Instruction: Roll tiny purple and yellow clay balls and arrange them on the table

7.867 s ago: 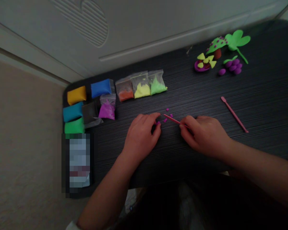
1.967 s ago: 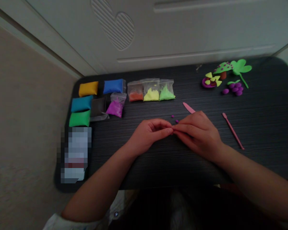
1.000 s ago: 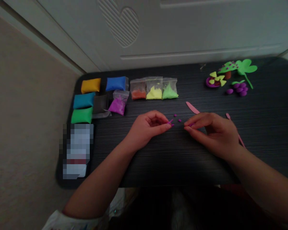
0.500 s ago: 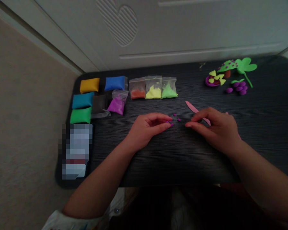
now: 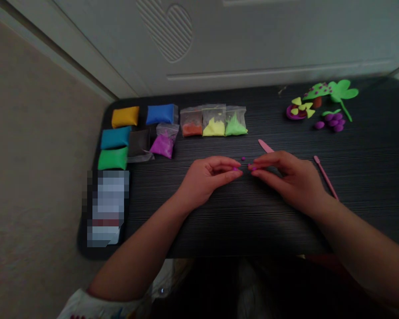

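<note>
My left hand (image 5: 209, 179) is closed in a pinch above the dark table, with a bit of purple clay (image 5: 235, 169) between thumb and fingers. Facing it, my right hand (image 5: 287, 179) pinches another small piece of purple clay (image 5: 254, 169) at its fingertips. A tiny purple clay ball (image 5: 243, 158) lies on the table just beyond the gap between the hands, and a second one (image 5: 249, 165) sits by the right fingertips. Partly covered by my right hand is a pink plastic clay knife (image 5: 265, 145). A thin pink tool (image 5: 326, 177) rests right of that hand.
Bags of coloured clay stand at the back left, among them a yellow one (image 5: 214, 126) and a purple one (image 5: 162, 145). A blurred-out phone (image 5: 108, 208) lies front left. Finished clay pieces, including purple grapes (image 5: 334, 120) and a green leafy shape (image 5: 342, 91), are back right.
My right hand has moved slightly left, closer to my left hand, and purple clay now shows at its fingertips. The thin pink tool has come into fuller view.
</note>
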Demonstrator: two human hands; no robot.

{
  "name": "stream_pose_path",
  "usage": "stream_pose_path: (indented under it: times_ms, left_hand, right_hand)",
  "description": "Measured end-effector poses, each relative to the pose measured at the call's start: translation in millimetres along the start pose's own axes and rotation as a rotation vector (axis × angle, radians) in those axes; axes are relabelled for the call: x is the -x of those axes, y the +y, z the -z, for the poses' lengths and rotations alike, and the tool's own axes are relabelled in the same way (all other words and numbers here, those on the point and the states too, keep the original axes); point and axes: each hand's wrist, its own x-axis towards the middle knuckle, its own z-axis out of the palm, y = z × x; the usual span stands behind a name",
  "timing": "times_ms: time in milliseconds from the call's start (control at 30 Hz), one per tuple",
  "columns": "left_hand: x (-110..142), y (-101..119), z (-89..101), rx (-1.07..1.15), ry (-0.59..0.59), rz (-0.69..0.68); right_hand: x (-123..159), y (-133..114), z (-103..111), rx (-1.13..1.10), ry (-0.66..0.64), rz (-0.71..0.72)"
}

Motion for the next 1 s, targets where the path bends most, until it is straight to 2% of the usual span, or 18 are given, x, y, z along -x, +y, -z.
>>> stream_pose_path:
  times_ms: [200,500,733,1000]
  left_hand:
    - [3.2,3.3,-4.2,0.034,-0.043,-0.020]
    - [2.1,-3.5,-8.0,0.271,-0.139,0.104]
    - [1.1,-3.7,-8.3,0.326,-0.118,0.104]
    - [0.9,-4.6,-10.7,0.267,-0.050,0.083]
  right_hand:
    - [1.8,-9.8,-0.8,-0.152,-0.034,0.107]
    - [-0.8,-11.1,-4.2,-0.160,0.040,0.282]
    - [-0.9,-9.2,-8.0,-0.105,0.046,0.330]
    - [-1.1,-11.8,-7.3,-0.023,0.083,0.329]
